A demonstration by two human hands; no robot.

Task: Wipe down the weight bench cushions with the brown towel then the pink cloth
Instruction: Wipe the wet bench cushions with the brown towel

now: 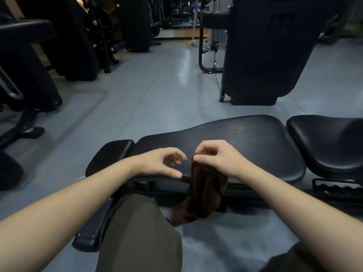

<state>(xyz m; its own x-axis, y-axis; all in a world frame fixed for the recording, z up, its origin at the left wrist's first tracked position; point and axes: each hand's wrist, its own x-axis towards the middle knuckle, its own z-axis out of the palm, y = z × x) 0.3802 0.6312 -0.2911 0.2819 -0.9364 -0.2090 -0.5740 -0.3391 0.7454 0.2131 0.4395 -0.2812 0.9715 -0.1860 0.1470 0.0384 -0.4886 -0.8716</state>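
One weight bench [225, 179] shows three black cushions: a small end pad [110, 156], a long middle cushion [245, 138] and a seat cushion [330, 142]. One brown towel [206, 189] hangs over the middle cushion's near edge. The right hand [214, 156] pinches the towel's top with curled fingers. The left hand [161, 161] hovers beside it, fingers loosely curled and apart, holding nothing. Grey floor [157, 79] and dark gym machines surround the bench.

Brown towel [206, 189] (bunched) over bench cushion [245, 142]
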